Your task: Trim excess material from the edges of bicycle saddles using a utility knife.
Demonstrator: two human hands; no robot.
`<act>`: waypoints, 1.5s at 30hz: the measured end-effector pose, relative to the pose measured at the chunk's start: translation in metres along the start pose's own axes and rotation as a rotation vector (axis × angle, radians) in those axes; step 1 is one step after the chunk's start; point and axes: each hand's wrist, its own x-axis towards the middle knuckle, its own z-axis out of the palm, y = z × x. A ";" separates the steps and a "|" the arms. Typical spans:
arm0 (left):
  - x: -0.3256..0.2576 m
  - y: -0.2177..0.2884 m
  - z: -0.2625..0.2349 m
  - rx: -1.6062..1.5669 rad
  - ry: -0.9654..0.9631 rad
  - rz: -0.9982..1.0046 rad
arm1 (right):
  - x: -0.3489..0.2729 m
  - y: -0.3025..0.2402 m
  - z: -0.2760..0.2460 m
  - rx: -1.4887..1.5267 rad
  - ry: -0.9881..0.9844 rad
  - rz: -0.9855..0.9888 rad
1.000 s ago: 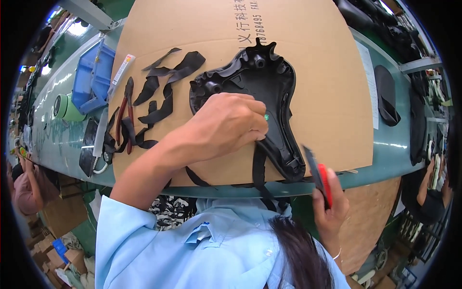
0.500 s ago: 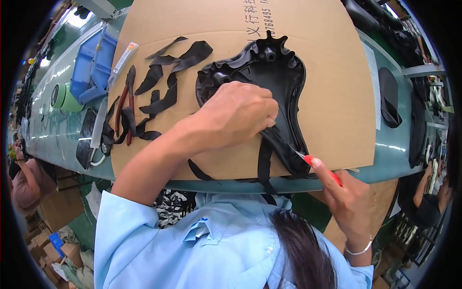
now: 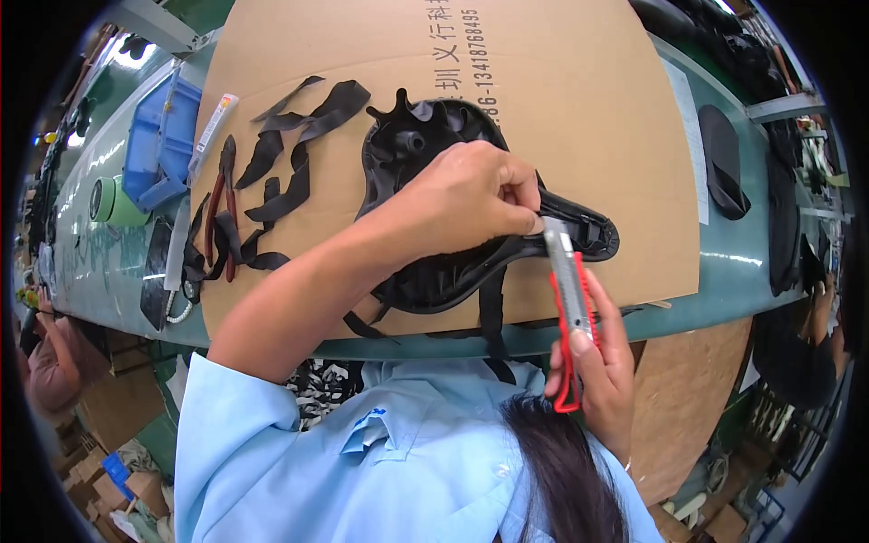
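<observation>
A black bicycle saddle (image 3: 425,291) lies underside up on the cardboard, its narrow nose pointing right and its wide end toward the far left. My left hand (image 3: 466,195) rests over its middle, thumb and fingers pinched together by the nose. What they pinch is hidden. In my right hand (image 3: 602,362) is a red utility knife (image 3: 575,312), its tip close to the left fingertips, over the saddle's near edge. A black strip (image 3: 491,312) hangs from below the saddle over the table edge.
Cut black strips (image 3: 299,172) lie left on the cardboard sheet (image 3: 625,118), beside red-handled pliers (image 3: 220,204). A blue bin (image 3: 163,140) and a green roll (image 3: 113,204) stand farther left. A dark pad (image 3: 722,163) lies right. Other people (image 3: 801,353) are at both sides.
The saddle has turned, so its nose, which pointed toward me, now points right. My right hand has brought the knife up beside my left fingertips, its blade end pointing away from me.
</observation>
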 end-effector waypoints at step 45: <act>-0.035 -0.014 0.053 0.159 0.858 0.050 | 0.066 -0.067 -0.012 -1.222 -0.151 -0.778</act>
